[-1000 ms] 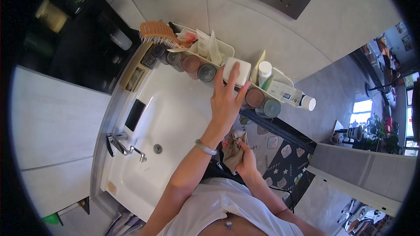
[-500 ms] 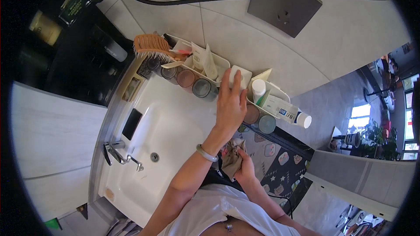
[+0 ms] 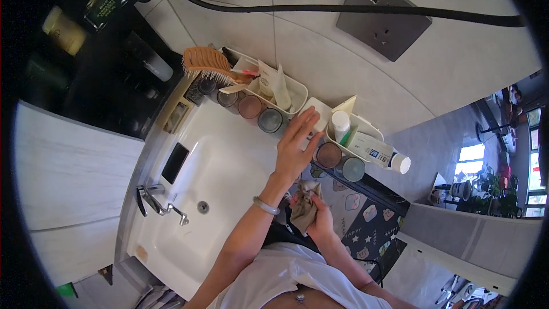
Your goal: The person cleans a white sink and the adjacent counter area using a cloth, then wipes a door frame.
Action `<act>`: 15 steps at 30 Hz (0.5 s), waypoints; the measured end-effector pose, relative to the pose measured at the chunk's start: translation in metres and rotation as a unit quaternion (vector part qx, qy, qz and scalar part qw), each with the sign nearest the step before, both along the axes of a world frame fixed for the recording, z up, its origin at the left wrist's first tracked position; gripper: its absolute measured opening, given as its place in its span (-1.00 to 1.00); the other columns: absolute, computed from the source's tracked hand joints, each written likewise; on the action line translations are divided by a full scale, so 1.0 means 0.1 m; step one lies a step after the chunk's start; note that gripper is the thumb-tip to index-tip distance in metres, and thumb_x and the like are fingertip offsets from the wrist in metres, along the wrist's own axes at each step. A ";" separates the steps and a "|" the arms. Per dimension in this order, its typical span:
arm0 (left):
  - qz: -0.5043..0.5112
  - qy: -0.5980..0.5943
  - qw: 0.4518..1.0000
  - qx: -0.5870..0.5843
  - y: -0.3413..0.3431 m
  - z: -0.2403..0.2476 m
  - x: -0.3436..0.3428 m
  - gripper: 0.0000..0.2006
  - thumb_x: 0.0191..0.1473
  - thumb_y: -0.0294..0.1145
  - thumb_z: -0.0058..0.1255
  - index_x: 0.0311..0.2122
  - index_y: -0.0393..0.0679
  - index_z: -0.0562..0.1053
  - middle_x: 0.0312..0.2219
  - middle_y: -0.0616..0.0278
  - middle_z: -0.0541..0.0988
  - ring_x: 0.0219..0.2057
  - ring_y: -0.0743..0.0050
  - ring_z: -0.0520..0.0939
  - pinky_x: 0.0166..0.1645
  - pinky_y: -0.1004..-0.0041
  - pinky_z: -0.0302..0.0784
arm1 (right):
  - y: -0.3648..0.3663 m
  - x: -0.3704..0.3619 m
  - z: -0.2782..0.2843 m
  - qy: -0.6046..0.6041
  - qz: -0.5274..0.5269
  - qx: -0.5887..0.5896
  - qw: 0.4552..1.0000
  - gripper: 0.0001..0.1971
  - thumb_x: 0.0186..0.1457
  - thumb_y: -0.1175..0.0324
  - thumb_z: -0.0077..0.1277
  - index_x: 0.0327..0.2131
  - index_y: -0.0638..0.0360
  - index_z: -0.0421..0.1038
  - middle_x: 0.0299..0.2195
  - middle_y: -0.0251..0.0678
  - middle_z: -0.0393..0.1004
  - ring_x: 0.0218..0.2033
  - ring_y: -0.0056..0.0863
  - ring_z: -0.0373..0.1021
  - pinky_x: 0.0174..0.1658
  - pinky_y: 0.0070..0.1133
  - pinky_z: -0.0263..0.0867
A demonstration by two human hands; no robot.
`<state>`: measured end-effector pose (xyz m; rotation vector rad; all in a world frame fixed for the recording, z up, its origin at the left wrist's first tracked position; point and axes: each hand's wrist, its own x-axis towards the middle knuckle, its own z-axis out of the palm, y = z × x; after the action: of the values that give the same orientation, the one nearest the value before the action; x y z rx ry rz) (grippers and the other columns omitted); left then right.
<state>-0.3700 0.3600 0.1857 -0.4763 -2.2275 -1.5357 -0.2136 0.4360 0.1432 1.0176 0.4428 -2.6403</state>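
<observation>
My left hand (image 3: 296,147), a pale bangle (image 3: 266,205) on its wrist, reaches over the sink's far right rim. Its fingers are stretched out with nothing in them. The fingertips overlap a small white box (image 3: 318,111) between two storage bins; whether they touch it I cannot tell. Closer to my body, my right hand (image 3: 321,220) is closed on a crumpled brown cloth (image 3: 305,209). Beside the left hand are lidded jars, among them one with a grey-green lid (image 3: 270,120) and one with a brown lid (image 3: 329,155).
A white bin (image 3: 297,92) holds tubes and an orange hairbrush (image 3: 207,60). Another white bin (image 3: 372,130) holds a white-capped bottle (image 3: 341,121) and a tube. The white sink (image 3: 229,154) has a chrome faucet (image 3: 154,199). A black cable (image 3: 286,9) crosses the wall near a grey socket (image 3: 383,20).
The view has shifted a little, so the shelf items sit lower in the picture. My left hand's fingers have drawn closer together near the white box. My right hand keeps its hold on the cloth.
</observation>
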 end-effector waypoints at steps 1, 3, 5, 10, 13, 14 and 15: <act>0.000 0.000 1.000 0.000 0.00 -0.05 -0.02 -0.60 -0.05 -0.50 0.16 -0.03 -0.15 0.45 0.00 0.19 0.45 0.01 0.10 0.47 0.02 0.31 0.44 | -0.01 -0.01 -0.01 0.000 0.000 0.000 1.000 -0.76 0.20 0.36 -0.22 -0.12 0.28 0.26 -0.32 -0.16 0.45 -0.29 -0.31 0.43 -0.11 -0.38 0.37; 0.024 0.100 0.994 -0.027 0.01 -0.15 -0.06 -0.56 -0.10 -0.50 0.20 -0.02 -0.11 0.45 0.02 0.21 0.44 0.01 0.06 0.46 0.01 0.29 0.46 | -0.01 -0.03 -0.04 -0.004 -0.008 -0.018 1.000 -0.76 0.18 0.36 -0.20 -0.13 0.28 0.26 -0.32 -0.16 0.45 -0.30 -0.31 0.43 -0.12 -0.39 0.37; 0.038 0.116 0.992 -0.038 0.06 -0.24 -0.08 -0.55 -0.10 -0.51 0.20 -0.02 -0.10 0.45 0.02 0.21 0.44 0.01 0.03 0.46 0.00 0.29 0.46 | -0.02 -0.02 -0.12 -0.004 -0.004 -0.011 1.000 -0.73 0.18 0.34 -0.20 -0.11 0.29 0.25 -0.28 -0.15 0.45 -0.26 -0.29 0.43 -0.09 -0.38 0.37; 0.050 0.117 0.991 -0.037 0.15 -0.38 -0.09 -0.56 -0.10 -0.55 0.19 -0.03 -0.11 0.46 0.00 0.22 0.45 0.02 0.01 0.46 -0.03 0.29 0.48 | -0.03 -0.01 -0.22 0.001 0.000 0.007 1.000 -0.71 0.17 0.33 -0.18 -0.09 0.29 0.27 -0.25 -0.13 0.45 -0.23 -0.27 0.43 -0.08 -0.37 0.37; 0.046 0.103 0.993 -0.036 0.11 -0.44 -0.09 -0.56 -0.11 -0.58 0.19 -0.04 -0.14 0.46 -0.01 0.22 0.46 0.01 0.01 0.46 -0.04 0.30 0.49 | -0.07 -0.07 -0.10 -0.030 -0.002 0.000 1.000 -0.76 0.17 0.36 -0.19 -0.13 0.25 0.27 -0.31 -0.17 0.45 -0.31 -0.32 0.43 -0.14 -0.40 0.38; 0.045 0.092 0.994 -0.025 0.12 -0.41 -0.08 -0.57 -0.11 -0.61 0.18 -0.05 -0.16 0.47 0.00 0.18 0.45 0.01 0.08 0.47 0.01 0.32 0.46 | -0.06 -0.07 -0.09 -0.028 -0.002 0.009 1.000 -0.76 0.17 0.36 -0.19 -0.13 0.25 0.28 -0.31 -0.18 0.45 -0.30 -0.32 0.43 -0.14 -0.40 0.38; 0.045 0.080 0.996 -0.013 0.13 -0.38 -0.06 -0.58 -0.12 -0.65 0.17 -0.06 -0.17 0.48 0.00 0.15 0.45 0.02 0.16 0.48 0.05 0.35 0.44 | -0.05 -0.06 -0.09 -0.026 -0.001 0.016 1.000 -0.76 0.17 0.35 -0.19 -0.13 0.24 0.28 -0.30 -0.19 0.45 -0.29 -0.32 0.43 -0.14 -0.41 0.38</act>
<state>-0.3762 0.3725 0.1475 -0.4822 -2.1204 -1.3748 -0.2197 0.4313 0.1343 1.0933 0.4757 -2.6099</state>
